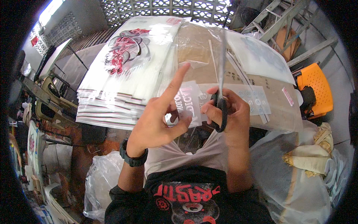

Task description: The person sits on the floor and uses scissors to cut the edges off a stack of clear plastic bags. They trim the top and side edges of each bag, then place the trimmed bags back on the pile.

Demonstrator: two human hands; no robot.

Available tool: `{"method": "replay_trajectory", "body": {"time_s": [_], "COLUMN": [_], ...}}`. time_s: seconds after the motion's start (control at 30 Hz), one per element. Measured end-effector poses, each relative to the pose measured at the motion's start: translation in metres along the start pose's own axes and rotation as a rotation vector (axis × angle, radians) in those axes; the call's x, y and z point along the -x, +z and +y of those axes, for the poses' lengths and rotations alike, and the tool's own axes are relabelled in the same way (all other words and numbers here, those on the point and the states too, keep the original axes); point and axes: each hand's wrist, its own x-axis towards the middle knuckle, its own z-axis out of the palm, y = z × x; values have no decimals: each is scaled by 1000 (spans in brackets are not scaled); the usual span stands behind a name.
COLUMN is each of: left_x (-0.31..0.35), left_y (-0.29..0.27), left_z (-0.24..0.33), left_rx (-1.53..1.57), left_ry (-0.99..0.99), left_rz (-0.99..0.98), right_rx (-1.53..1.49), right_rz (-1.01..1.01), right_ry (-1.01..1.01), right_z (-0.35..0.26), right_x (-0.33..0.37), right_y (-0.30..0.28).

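Note:
My right hand [233, 110] is wrapped round the black handles of a pair of scissors [221, 74], whose long blades point away from me. To its left, my left hand [158, 119], with a black watch on the wrist, has its index finger stretched out and its thumb bent in. Its thumb and curled fingers pinch a see-through plastic piece with white and pinkish lettering [192, 99]. The curled fingers are partly hidden. Beyond both hands lies the plastic-wrapped brown cardboard [195, 41]. A clear printed strip [255, 98] rests on it, right of my right hand.
A stack of white printed plastic bags [149, 80] covers the table's left side. Another translucent pack [261, 54] lies far right. An orange chair [317, 89] and a ladder [268, 24] stand at the right. Cream cloth [311, 155] and clear plastic [102, 179] lie lower down.

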Motion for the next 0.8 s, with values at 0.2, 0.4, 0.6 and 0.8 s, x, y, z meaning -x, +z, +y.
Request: {"method": "replay_trajectory", "body": {"time_s": [0.2,0.4,0.6,0.8], "left_x": [16,12,18,6], "left_y": [7,2,20,14], "left_z": [-10,10,1,7], "left_rx": [-2,-27,179,-18], "left_ry": [16,-9,-64,54], "left_rz": [172,128,334,219], "right_rx": [-42,35,-83,75], "right_rz": [85,122,264,110], "right_ry": [-59,-109,-232,-105], "right_z": [8,7,7,0], "right_x": [3,11,8,12], "right_y": [17,20,25,14]}}
